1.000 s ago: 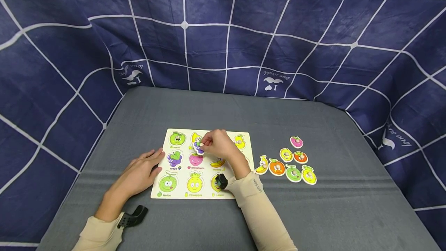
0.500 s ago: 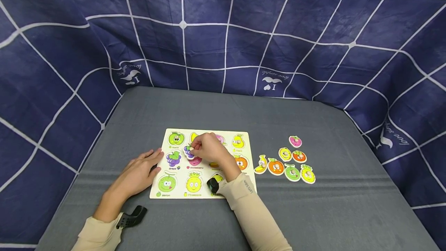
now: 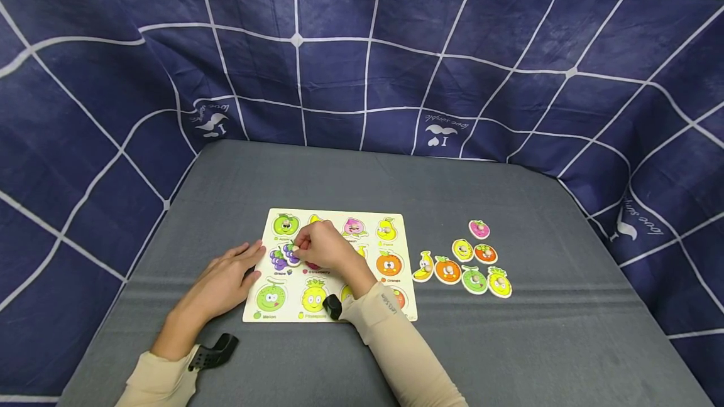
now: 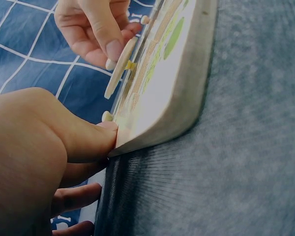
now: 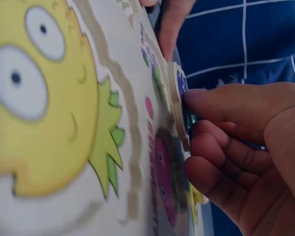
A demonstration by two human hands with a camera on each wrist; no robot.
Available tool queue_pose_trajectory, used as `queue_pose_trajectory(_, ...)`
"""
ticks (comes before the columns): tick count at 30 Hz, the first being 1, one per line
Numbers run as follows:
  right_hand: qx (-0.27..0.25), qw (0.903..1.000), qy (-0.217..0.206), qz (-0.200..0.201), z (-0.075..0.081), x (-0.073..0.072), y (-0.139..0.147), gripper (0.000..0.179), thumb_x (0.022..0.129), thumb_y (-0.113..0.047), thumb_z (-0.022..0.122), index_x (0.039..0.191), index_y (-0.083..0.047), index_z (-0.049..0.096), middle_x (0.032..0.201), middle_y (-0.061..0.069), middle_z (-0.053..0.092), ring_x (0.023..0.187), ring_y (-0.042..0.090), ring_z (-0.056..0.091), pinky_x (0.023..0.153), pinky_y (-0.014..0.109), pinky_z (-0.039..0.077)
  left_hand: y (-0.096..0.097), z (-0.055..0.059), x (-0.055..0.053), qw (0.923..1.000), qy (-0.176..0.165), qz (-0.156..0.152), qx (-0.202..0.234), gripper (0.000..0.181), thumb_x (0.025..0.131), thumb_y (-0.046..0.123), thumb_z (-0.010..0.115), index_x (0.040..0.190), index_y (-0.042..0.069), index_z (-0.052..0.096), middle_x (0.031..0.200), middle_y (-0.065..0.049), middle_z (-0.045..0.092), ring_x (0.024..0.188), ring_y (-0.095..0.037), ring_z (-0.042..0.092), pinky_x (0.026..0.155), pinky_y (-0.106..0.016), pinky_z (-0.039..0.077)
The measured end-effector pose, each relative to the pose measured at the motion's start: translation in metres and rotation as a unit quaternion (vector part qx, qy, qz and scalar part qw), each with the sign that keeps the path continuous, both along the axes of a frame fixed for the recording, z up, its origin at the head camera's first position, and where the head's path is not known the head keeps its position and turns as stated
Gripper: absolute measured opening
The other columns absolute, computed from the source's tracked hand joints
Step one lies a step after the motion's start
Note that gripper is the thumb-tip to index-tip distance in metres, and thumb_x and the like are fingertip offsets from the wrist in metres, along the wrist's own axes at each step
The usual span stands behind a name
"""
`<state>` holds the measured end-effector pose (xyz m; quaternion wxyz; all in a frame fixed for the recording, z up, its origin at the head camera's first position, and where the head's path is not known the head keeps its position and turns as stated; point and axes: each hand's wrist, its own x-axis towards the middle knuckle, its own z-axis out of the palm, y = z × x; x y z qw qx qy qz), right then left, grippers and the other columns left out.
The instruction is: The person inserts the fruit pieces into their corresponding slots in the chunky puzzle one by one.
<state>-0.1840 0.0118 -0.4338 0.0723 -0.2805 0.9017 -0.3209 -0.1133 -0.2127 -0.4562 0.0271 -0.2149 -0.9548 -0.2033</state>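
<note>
My right hand (image 3: 328, 250) pinches a purple grape puzzle piece (image 3: 291, 254) between thumb and fingers. The piece hovers, tilted, just over the cream fruit puzzle board (image 3: 291, 299), partly overlapping the printed grape spot (image 3: 277, 260). In the right wrist view the grape piece (image 5: 179, 105) is seen nearly edge-on. My left hand (image 3: 223, 281) rests at the board's left edge. Its thumb (image 4: 96, 140) touches that edge in the left wrist view, and the other fingers stretch forward. Part of the strawberry spot is hidden by the right hand.
Loose knobbed fruit pieces lie right of the board, among them a banana (image 3: 423, 267), an orange (image 3: 448, 271), a melon (image 3: 474, 281) and a pineapple (image 3: 499, 282). Apple (image 3: 286, 225) and pear (image 3: 387, 229) pieces sit in the board. A blue checked curtain (image 3: 339, 68) hangs behind the table.
The right hand has carried the grape piece leftward and slightly down, from above the strawberry to the edge of the grape spot. The left hand stays at the board's edge.
</note>
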Motion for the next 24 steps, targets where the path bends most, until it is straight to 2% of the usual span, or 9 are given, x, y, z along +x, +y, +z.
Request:
queue_pose_trajectory(5, 0.005, 0.9999, 0.007, 0.012, -0.002, 0.0, -0.007, 0.009, 0.084, -0.012, 0.079, 0.079, -0.01, 0.072, 0.061, -0.01, 0.058, 0.052, -0.001, 0.048, 0.051, 0.014, 0.04, -0.001, 0.0, 0.0, 1.0, 0.004, 0.0, 0.0, 0.046, 0.092, 0.006, 0.066, 0.135, -0.006, 0.057, 0.143, -0.023, 0.051, 0.127, -0.048, 0.048, 0.092, -0.065, 0.04)
queue_pose_trajectory(10, 0.014, 0.9997, 0.018, 0.011, -0.002, 0.0, -0.011, 0.011, 0.083, -0.013, 0.08, 0.076, -0.011, 0.072, 0.061, -0.01, 0.057, 0.055, -0.001, 0.048, 0.055, 0.013, 0.04, 0.0, 0.0, 0.0, 1.0, 0.003, 0.001, -0.003, 0.046, 0.092, 0.007, 0.066, 0.135, -0.006, 0.057, 0.143, -0.022, 0.05, 0.127, -0.048, 0.048, 0.091, -0.065, 0.04)
queue_pose_trajectory(24, 0.032, 0.9994, 0.005, 0.014, -0.004, 0.0, -0.021, 0.01, 0.085, -0.016, 0.079, 0.08, -0.011, 0.072, 0.062, -0.01, 0.056, 0.051, -0.001, 0.048, 0.052, 0.013, 0.039, 0.0, 0.002, 0.0, 1.0, 0.003, 0.0, -0.003, 0.047, 0.091, 0.006, 0.067, 0.135, -0.007, 0.057, 0.142, -0.023, 0.051, 0.126, -0.048, 0.049, 0.09, -0.065, 0.041)
